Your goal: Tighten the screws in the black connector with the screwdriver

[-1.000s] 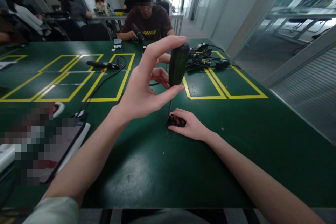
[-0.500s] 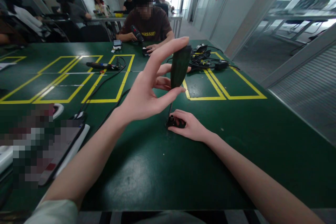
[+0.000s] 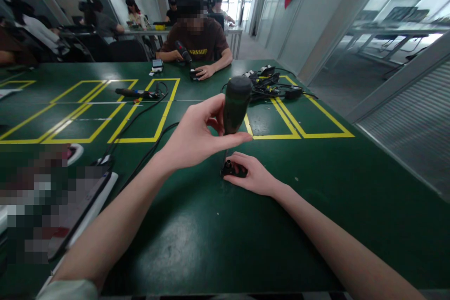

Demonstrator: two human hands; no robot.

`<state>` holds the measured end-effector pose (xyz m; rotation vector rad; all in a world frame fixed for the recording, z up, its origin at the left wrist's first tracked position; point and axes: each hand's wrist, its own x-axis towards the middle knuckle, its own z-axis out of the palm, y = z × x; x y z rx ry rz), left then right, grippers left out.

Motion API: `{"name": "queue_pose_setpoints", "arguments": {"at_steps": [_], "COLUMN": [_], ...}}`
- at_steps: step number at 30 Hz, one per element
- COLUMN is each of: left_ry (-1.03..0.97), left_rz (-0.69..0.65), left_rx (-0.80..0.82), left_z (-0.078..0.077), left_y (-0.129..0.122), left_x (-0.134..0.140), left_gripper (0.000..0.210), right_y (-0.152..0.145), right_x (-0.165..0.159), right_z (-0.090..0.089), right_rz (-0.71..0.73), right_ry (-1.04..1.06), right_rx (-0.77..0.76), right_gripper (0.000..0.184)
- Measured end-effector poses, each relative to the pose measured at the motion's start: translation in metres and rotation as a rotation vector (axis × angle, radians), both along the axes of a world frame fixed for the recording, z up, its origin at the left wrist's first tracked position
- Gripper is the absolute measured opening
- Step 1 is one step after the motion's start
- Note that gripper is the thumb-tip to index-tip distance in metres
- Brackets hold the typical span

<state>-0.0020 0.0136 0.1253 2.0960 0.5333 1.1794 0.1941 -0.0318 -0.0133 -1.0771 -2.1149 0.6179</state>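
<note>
A screwdriver (image 3: 237, 103) with a thick dark handle stands nearly upright, its thin shaft running down to a small black part on the table. My left hand (image 3: 200, 133) is closed around the handle from the left, thumb across the front and the other fingers partly hidden behind it. Low on the table, my right hand (image 3: 255, 174) pinches the small black part (image 3: 230, 168), which has a short round post on top. The screwdriver's tip meets that part at its left end; the exact contact is too small to make out.
Tangled black cables (image 3: 270, 84) lie at the back right. A corded dark tool (image 3: 137, 93) rests at the back left, its cable running forward. Blurred-out devices (image 3: 73, 215) lie at the left. Across the green table (image 3: 281, 248), a co-worker (image 3: 200, 40) holds a power screwdriver.
My left index finger has come down from the handle's top, and the fingers have closed around its side. The handle now tilts toward me more. My right hand keeps its hold.
</note>
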Motion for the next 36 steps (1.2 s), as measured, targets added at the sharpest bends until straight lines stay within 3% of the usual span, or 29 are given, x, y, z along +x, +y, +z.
{"name": "queue_pose_setpoints", "arguments": {"at_steps": [11,14,17,21,25,29,32,36], "left_ry": [0.006,-0.126,-0.258,-0.196,-0.269,-0.412,-0.484,-0.479], "left_rz": [0.011,-0.043,-0.224,-0.299,-0.214,-0.213,-0.196,-0.273], "left_rx": [-0.075,-0.234,-0.472,-0.643,-0.609,-0.61,-0.55,-0.445], "left_z": [-0.007,-0.015,-0.021,-0.026,-0.03,-0.034,-0.039,-0.047], "left_y": [-0.01,-0.008,-0.009,-0.011,-0.01,-0.007,-0.008,-0.011], "left_x": [0.014,0.02,0.025,0.026,0.026,0.031,0.034,0.032], "left_gripper": [0.028,0.034,0.041,0.059,0.071,0.069,0.061,0.038], "right_y": [0.0,0.0,-0.001,-0.001,-0.001,-0.002,-0.002,-0.001], "right_x": [0.001,0.001,0.001,0.0,-0.001,0.0,0.0,-0.001], "right_z": [-0.002,-0.001,-0.002,-0.004,-0.002,0.0,-0.001,-0.005], "right_rz": [-0.008,-0.006,-0.009,-0.005,0.003,0.011,0.012,0.003], "right_ry": [-0.011,-0.011,-0.003,0.037,0.03,0.014,0.013,0.02], "right_rx": [-0.023,-0.017,-0.025,-0.048,-0.034,-0.03,-0.025,-0.016], "right_gripper": [0.024,0.024,0.025,0.018,0.018,0.022,0.022,0.023]}}
